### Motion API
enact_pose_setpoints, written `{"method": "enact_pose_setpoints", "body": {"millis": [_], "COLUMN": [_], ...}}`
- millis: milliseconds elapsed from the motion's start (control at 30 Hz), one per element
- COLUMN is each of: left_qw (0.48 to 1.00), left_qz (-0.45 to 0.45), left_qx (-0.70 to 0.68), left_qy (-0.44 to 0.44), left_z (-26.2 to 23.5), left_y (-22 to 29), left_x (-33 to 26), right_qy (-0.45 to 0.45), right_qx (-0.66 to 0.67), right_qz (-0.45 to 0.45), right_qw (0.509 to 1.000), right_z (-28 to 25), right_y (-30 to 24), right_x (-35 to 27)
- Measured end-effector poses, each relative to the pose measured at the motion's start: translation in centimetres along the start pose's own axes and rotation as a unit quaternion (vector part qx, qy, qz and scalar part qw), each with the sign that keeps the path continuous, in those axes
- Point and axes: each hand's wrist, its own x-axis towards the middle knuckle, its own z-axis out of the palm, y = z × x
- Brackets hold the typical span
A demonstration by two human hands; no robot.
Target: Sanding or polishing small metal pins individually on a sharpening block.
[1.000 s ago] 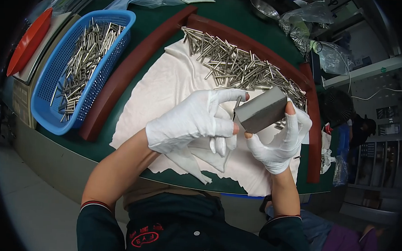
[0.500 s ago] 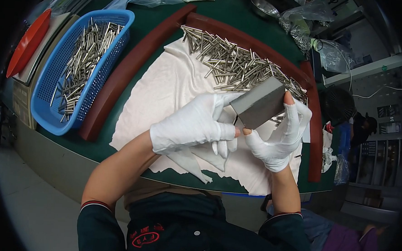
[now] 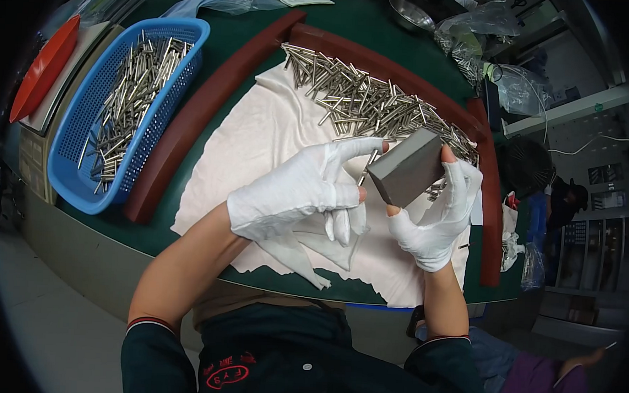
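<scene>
My right hand, in a white glove with bare thumb and index tips, grips a grey rectangular block by its edges, tilted above the cloth. My left hand, gloved the same way, is just left of the block. A short metal pin spans its index fingertip and thumb, close to the block's left edge. Behind the block, many similar metal pins lie in a loose heap on the pale pink cloth. The block hides part of the heap.
Dark red rails border the cloth on the green table. At left stands a blue perforated basket holding more pins, beside a red tray. A metal bowl and plastic bags lie at the far right.
My left hand has drawn slightly left, and its index finger has come away from the block into view. The block has shifted a little right and down in my right hand.
</scene>
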Motion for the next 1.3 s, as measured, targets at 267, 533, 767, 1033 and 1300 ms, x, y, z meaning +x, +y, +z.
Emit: {"method": "enact_pose_setpoints", "body": {"millis": [267, 533, 767, 1033, 1300], "left_qw": [0.998, 0.999, 0.995, 0.997, 0.999], "left_qz": [-0.011, -0.046, -0.073, -0.060, -0.021], "left_qx": [-0.060, -0.010, 0.031, -0.008, -0.021], "left_qy": [-0.016, -0.024, -0.054, -0.051, -0.026], "left_z": [0.1, -0.4, -0.1, -0.2, -0.3], "left_y": [0.2, -0.2, -0.8, -0.9, -0.8], "left_x": [-0.2, 0.0, 0.5, 0.5, 0.6], "right_qy": [0.005, -0.018, -0.024, -0.046, -0.038], "right_qx": [0.002, 0.012, 0.012, 0.053, 0.023], "right_qz": [-0.015, -0.022, -0.024, 0.046, 0.053], "right_qw": [1.000, 1.000, 0.999, 0.996, 0.998], "right_z": [0.5, 0.1, 0.1, 0.0, 0.2], "right_y": [-0.4, -0.4, -0.2, 0.2, -0.2], "right_x": [0.6, 0.7, 0.5, 0.4, -0.4]}}
